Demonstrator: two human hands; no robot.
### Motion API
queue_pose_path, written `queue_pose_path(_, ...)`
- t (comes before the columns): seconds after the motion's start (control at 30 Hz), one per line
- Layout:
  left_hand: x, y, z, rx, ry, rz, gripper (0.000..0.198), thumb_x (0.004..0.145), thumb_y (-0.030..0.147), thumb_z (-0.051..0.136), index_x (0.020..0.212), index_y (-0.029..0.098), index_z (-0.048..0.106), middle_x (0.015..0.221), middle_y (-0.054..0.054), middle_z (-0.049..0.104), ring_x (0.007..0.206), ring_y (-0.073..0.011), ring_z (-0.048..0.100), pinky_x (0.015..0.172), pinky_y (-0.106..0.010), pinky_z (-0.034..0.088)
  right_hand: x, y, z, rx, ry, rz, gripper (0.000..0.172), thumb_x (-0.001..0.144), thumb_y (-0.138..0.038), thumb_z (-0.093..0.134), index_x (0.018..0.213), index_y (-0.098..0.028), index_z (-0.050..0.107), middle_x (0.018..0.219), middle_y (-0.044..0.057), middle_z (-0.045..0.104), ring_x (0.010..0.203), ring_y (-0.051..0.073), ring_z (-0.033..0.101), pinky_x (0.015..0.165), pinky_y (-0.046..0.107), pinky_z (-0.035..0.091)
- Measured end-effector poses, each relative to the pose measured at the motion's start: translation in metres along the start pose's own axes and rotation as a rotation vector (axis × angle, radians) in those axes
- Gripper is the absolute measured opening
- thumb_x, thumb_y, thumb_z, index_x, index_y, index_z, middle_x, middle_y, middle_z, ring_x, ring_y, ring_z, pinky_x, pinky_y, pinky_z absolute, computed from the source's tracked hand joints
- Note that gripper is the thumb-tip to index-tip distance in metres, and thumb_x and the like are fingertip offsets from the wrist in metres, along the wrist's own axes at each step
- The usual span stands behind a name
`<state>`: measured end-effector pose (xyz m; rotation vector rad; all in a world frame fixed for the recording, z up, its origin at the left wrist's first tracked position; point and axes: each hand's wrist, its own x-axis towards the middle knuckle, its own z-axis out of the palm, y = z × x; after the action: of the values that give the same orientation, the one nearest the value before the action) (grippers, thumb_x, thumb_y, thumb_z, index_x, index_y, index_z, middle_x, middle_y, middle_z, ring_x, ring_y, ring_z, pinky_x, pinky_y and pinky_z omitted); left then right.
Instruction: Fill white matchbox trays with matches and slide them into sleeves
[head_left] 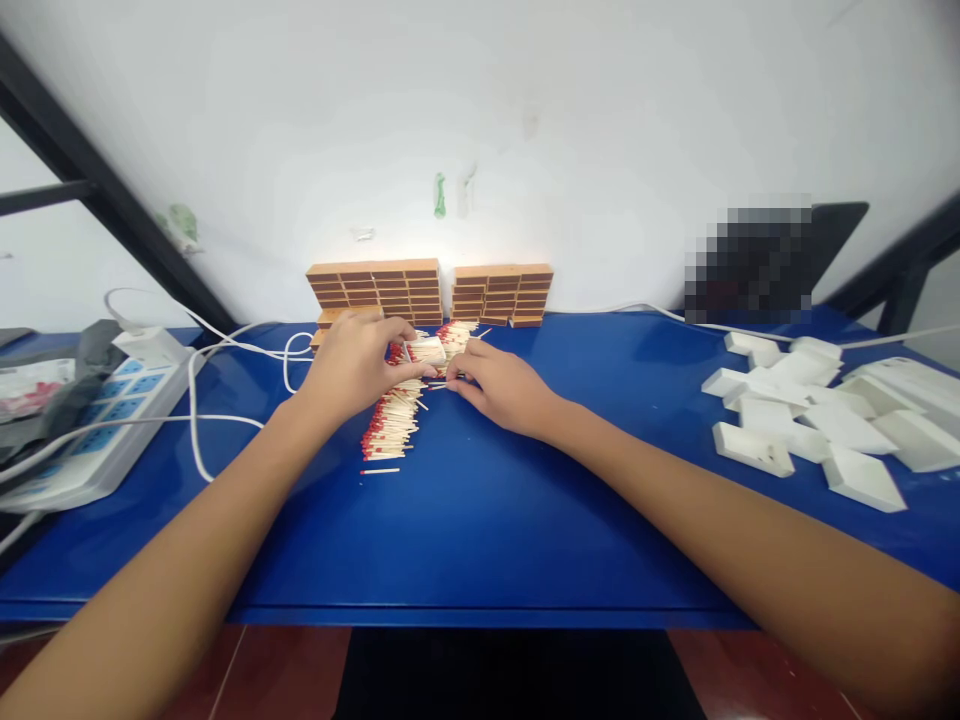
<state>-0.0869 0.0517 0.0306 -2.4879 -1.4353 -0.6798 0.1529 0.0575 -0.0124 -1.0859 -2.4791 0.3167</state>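
A heap of red-tipped matches (pixel 391 425) lies on the blue table (pixel 480 520), running from near the wall toward me. My left hand (pixel 352 362) curls over the top of the heap and holds a small white matchbox tray (pixel 426 350) with matches in it. My right hand (pixel 504 385) rests on the table just to the right, its fingers pinched on a few matches beside the tray. One match (pixel 379 470) lies alone below the heap.
Two stacks of brown matchboxes (pixel 375 290) (pixel 502 292) stand against the wall. Several white empty trays (pixel 806 420) lie scattered at the right. A white power strip (pixel 97 430) and cables (pixel 202 400) occupy the left. The table's front edge is near me.
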Motion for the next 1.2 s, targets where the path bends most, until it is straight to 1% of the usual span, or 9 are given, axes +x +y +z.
queue_pose_path(0.1,0.0,-0.002,0.002,0.005,-0.006,0.016,0.044,0.088,0.06,0.083,0.104,0.019,0.076,0.1,-0.01,0.081,0.096,-0.0295,0.074,0.089,-0.041,0.051,0.004,-0.003,-0.001,0.009,-0.046,0.02,0.009,0.107,-0.023,0.061,0.107,-0.019,0.069,0.114,0.007,0.065,0.088,0.019,0.06,0.076,0.03,0.038)
queue_pose_path(0.27,0.0,-0.007,0.004,-0.001,-0.006,0.014,0.046,0.086,0.061,0.084,0.104,0.019,0.077,0.098,-0.009,0.081,0.092,-0.029,0.075,0.085,-0.04,0.05,0.002,0.001,-0.011,-0.065,-0.09,0.038,0.013,0.109,-0.026,0.058,0.104,-0.018,0.068,0.115,0.009,0.066,0.086,0.02,0.062,0.075,0.031,0.038)
queue_pose_path(0.37,0.001,-0.007,0.003,-0.012,-0.009,0.029,0.048,0.083,0.062,0.087,0.105,0.021,0.078,0.099,-0.009,0.082,0.092,-0.0296,0.074,0.086,-0.042,0.05,-0.001,0.008,-0.022,-0.103,-0.026,0.049,0.012,0.109,-0.026,0.058,0.104,-0.019,0.066,0.112,0.009,0.066,0.087,0.021,0.062,0.075,0.031,0.039)
queue_pose_path(0.5,0.001,0.001,0.003,-0.022,-0.023,0.036,0.045,0.08,0.057,0.091,0.104,0.021,0.079,0.099,-0.008,0.082,0.091,-0.0293,0.073,0.085,-0.041,0.049,-0.001,0.011,-0.031,-0.139,0.082,0.041,0.013,0.11,-0.027,0.055,0.106,-0.018,0.064,0.113,0.01,0.064,0.092,0.022,0.062,0.077,0.032,0.039)
queue_pose_path(0.73,-0.002,0.021,0.006,-0.152,-0.035,0.118,0.044,0.081,0.057,0.091,0.104,0.023,0.077,0.1,-0.005,0.082,0.093,-0.0276,0.074,0.09,-0.04,0.048,-0.002,-0.002,-0.026,-0.143,0.064,0.054,0.014,0.111,-0.027,0.054,0.11,-0.017,0.064,0.115,0.01,0.063,0.088,0.021,0.061,0.072,0.033,0.037)
queue_pose_path(0.9,-0.003,0.03,0.009,-0.157,-0.045,0.131,0.044,0.078,0.057,0.092,0.102,0.023,0.078,0.091,-0.004,0.081,0.087,-0.0259,0.073,0.082,-0.036,0.047,-0.003,-0.001,-0.023,-0.084,0.113,0.013,0.008,0.108,-0.026,0.058,0.105,-0.02,0.062,0.111,0.007,0.063,0.086,0.02,0.059,0.071,0.031,0.035)
queue_pose_path(1.0,-0.002,0.026,0.008,-0.166,-0.056,0.124,0.044,0.079,0.058,0.091,0.104,0.023,0.078,0.095,-0.005,0.081,0.09,-0.0268,0.074,0.086,-0.037,0.049,-0.003,0.003,-0.023,-0.043,0.173,-0.008,0.008,0.107,-0.026,0.059,0.102,-0.021,0.062,0.106,0.006,0.063,0.087,0.02,0.059,0.073,0.031,0.037)
queue_pose_path(1.1,-0.001,0.015,0.004,-0.122,-0.014,0.075,0.046,0.082,0.059,0.089,0.104,0.021,0.078,0.099,-0.008,0.081,0.092,-0.0284,0.074,0.088,-0.04,0.051,-0.003,0.007,-0.022,-0.015,0.221,-0.005,0.007,0.106,-0.025,0.06,0.103,-0.02,0.063,0.103,0.006,0.064,0.088,0.02,0.059,0.075,0.031,0.038)
queue_pose_path(1.2,0.0,0.003,-0.001,-0.05,0.03,0.016,0.047,0.085,0.063,0.084,0.103,0.021,0.077,0.097,-0.009,0.08,0.09,-0.0285,0.073,0.087,-0.041,0.051,-0.002,0.011,-0.017,-0.021,0.165,-0.007,0.006,0.105,-0.022,0.061,0.103,-0.02,0.066,0.105,0.006,0.064,0.088,0.02,0.06,0.077,0.031,0.04)
